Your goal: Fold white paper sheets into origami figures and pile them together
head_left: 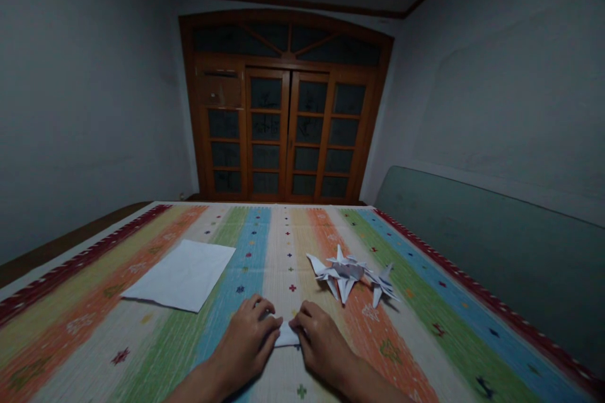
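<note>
A small folded piece of white paper (286,335) lies on the striped tablecloth at the near middle, partly covered by my fingers. My left hand (250,335) grips its left end with bent fingers. On the right end, my right hand (322,339) presses with thumb and fingers closed on the paper. Both hands rest low on the cloth, a short gap apart, with the paper's middle showing between them. How the paper is folded under the fingers is hidden.
A flat white sheet of paper (182,276) lies to the left. Several pointed origami pieces (350,272) sit in a cluster at right. The striped tablecloth (302,384) covers the table. A pale green bench back (472,220) runs along the right; wooden doors (289,132) stand beyond.
</note>
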Motion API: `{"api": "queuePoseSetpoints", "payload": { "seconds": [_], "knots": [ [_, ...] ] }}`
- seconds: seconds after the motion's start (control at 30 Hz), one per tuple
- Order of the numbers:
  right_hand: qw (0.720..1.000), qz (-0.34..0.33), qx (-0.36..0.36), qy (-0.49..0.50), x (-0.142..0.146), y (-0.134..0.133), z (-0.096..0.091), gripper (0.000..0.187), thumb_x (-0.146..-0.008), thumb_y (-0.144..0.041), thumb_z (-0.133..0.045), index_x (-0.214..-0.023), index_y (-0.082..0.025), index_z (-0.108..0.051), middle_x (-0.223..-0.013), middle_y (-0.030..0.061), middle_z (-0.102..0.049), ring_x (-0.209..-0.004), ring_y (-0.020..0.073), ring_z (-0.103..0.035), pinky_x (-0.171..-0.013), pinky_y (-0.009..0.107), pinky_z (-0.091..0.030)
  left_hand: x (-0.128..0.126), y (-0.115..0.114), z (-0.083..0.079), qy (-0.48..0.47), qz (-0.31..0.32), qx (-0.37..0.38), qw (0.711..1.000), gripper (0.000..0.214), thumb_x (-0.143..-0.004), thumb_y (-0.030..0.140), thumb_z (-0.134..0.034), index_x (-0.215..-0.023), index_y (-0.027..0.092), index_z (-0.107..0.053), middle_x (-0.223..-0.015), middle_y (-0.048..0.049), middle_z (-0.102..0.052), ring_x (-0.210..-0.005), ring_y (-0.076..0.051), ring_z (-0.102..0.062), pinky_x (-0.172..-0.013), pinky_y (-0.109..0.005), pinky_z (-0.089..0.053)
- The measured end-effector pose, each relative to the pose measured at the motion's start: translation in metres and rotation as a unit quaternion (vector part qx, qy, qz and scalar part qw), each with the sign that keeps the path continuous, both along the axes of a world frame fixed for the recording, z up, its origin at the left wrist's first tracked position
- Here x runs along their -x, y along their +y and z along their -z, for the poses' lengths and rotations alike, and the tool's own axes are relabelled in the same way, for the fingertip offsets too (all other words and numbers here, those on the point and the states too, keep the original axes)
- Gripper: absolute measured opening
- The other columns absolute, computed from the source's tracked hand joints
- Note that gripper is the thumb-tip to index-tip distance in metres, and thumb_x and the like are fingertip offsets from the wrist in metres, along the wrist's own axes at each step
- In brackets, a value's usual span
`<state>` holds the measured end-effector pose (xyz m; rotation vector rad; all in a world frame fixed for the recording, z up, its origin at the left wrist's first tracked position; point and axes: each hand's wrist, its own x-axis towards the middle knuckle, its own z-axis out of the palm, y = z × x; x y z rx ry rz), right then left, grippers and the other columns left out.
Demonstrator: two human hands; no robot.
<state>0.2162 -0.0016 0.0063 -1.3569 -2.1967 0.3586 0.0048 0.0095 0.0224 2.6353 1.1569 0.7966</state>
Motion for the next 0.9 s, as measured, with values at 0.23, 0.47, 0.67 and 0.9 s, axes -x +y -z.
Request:
{"api": "queuePoseSetpoints", "payload": {
  "seconds": [0.23,0.47,0.67,0.9],
  "knots": [
    [0.997,0.010,0.031,0.072,0.001,0.005,0.003,0.016,-0.092,-0.016,-0.065,-0.104,-0.020,-0.075,-0.101,0.0083,-0.067,-0.099,0.0243,-0.064,-0.089,0.032,-0.047,-0.002,0.002,0.002,-0.039,0.020,0.088,0.995,0.019,-0.091,0.010,-0.057,-0.103,0.021,-0.066,-0.109,-0.0081,-0.062,-0.105,-0.026,-0.058,-0.095,-0.040,-0.048],
    [0.982,0.031,0.092,0.159,0.006,0.015,0.002,0.016,-0.076,-0.010,-0.074,-0.090,-0.017,-0.078,-0.091,0.0062,-0.069,-0.089,0.0226,-0.063,-0.082,0.031,-0.045,-0.002,0.003,-0.002,-0.095,0.076,0.133,0.984,0.030,-0.089,0.006,-0.057,-0.113,0.023,-0.063,-0.114,-0.0068,-0.061,-0.110,-0.024,-0.057,-0.099,-0.036,-0.046],
    [0.956,-0.010,0.173,0.238,0.015,0.020,-0.002,0.027,-0.063,0.000,-0.068,-0.085,-0.013,-0.077,-0.068,-0.0017,-0.067,-0.063,0.0145,-0.058,-0.058,0.022,-0.039,-0.002,0.004,0.000,-0.136,0.104,0.126,0.977,0.039,-0.088,0.001,-0.053,-0.117,0.025,-0.064,-0.108,-0.0053,-0.064,-0.103,-0.023,-0.062,-0.092,-0.032,-0.050],
    [0.920,0.015,0.182,0.346,0.014,0.025,0.007,0.024,-0.064,-0.011,-0.069,-0.086,-0.015,-0.080,-0.066,0.0009,-0.068,-0.063,0.0174,-0.060,-0.060,0.026,-0.045,0.002,0.004,0.007,-0.183,-0.042,-0.084,0.979,0.030,-0.092,0.013,-0.060,-0.116,0.028,-0.068,-0.126,-0.0103,-0.060,-0.121,-0.033,-0.054,-0.104,-0.054,-0.046]
  ]
}}
